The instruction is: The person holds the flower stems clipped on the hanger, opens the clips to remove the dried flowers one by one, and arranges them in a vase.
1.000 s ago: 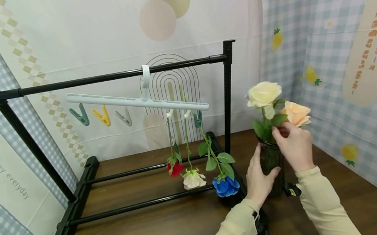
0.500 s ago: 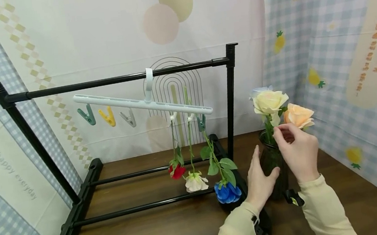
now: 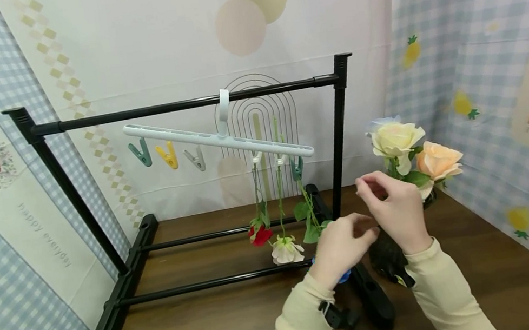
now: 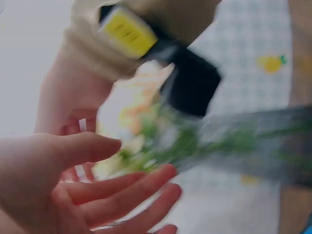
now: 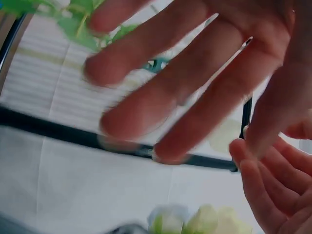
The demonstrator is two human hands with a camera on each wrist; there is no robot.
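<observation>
- Left hand (image 3: 339, 246): has come off the vase, fingers loosely spread, holding nothing; now at 9 o'clock of it.
- Right hand (image 3: 392, 210): has let go of the stems; fingers relaxed, empty.
- Vase (image 3: 386, 257): stands free on the surface (image 3: 214, 323), upright.
- Roses (image 3: 396, 139): stems vertical, heads toward 12 o'clock.
- Rack (image 3: 179, 105), 10 o'clock: three flowers hang heads down.

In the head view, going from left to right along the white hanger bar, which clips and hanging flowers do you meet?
Teal-green plastic clip → yellow plastic clip → grey plastic clip → red fabric flower → white fabric flower.
</observation>
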